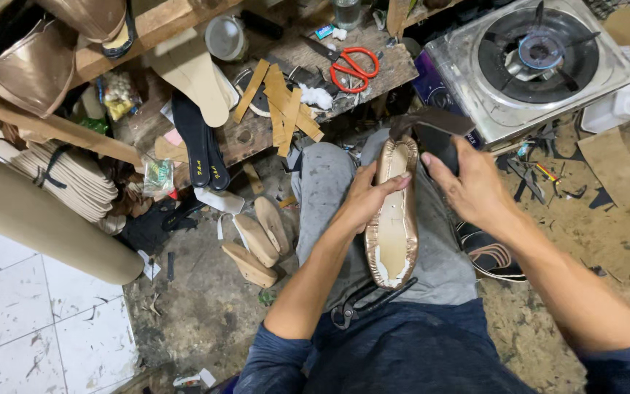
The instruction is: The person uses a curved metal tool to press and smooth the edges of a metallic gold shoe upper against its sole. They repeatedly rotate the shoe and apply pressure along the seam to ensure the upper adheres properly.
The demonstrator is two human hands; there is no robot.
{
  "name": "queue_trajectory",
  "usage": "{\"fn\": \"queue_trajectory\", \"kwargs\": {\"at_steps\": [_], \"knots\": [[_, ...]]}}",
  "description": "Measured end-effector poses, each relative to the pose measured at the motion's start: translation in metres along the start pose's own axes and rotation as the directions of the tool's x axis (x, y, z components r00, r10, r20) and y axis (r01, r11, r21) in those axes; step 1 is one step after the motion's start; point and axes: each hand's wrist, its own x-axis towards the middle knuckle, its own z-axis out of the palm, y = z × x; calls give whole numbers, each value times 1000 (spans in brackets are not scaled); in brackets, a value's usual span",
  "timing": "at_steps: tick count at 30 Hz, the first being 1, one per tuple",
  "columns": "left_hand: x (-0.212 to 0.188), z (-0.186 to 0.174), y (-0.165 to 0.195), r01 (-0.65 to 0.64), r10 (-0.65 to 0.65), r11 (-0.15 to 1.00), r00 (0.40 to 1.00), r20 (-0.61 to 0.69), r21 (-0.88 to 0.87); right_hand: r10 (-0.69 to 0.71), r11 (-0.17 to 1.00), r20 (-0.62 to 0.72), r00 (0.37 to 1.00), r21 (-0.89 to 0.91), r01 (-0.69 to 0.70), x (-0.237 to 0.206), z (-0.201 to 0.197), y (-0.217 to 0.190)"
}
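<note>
On the person's lap, at picture centre, lies a metallic rose-gold shoe upper stretched sole-up over a pale last, its heel end toward six o'clock and its toe toward twelve. Left hand: grip clenched on the shoe's left edge, thumb laid across the pale insole board. Right hand: grip grasping a dark block-shaped tool with a flat black head, held just beyond the toe of the shoe at twelve o'clock. Black-handled lasting pincers rest on the grey trousers at seven o'clock of the shoe, touching neither hand.

Surroundings: red-handled scissors and tan card strips on the worn wooden surface at eleven o'clock; a steel single-burner gas stove at one o'clock; three bare wooden lasts on the floor at nine o'clock; a stack of cream insoles farther out at nine o'clock.

Judged step: the upper appears already pulled and folded over the insole edge, and the toe margin is being pressed or beaten flat. A further move would call for a firm left-hand hold to keep the last from rocking on the knee, and for the tool's flat face to meet the folded margin squarely, not the visible gold side.
</note>
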Motion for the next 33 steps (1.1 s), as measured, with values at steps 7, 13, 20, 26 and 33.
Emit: {"fn": "queue_trajectory", "kwargs": {"at_steps": [7,13,20,26,33], "knots": [[9,-1,-12,-5,5,999,1000,-4,-41,-153,988,-63,986,-35,151,-8,14,11],[12,-5,-20,22,-22,999,1000,6,-25,-379,925,-186,907,-97,367,-22,32,29],[-9,-18,-2,-258,261,963,965,-27,80,168,986,96,981,8,-169,-21,1,-1],[-44,-61,60,-636,676,728,728,-113,254,4,996,53,999,-90,1,-20,-46,-33],[-44,-98,89,-801,912,380,408,-42,463,-204,971,69,976,-111,211,-26,-58,-49]]}}
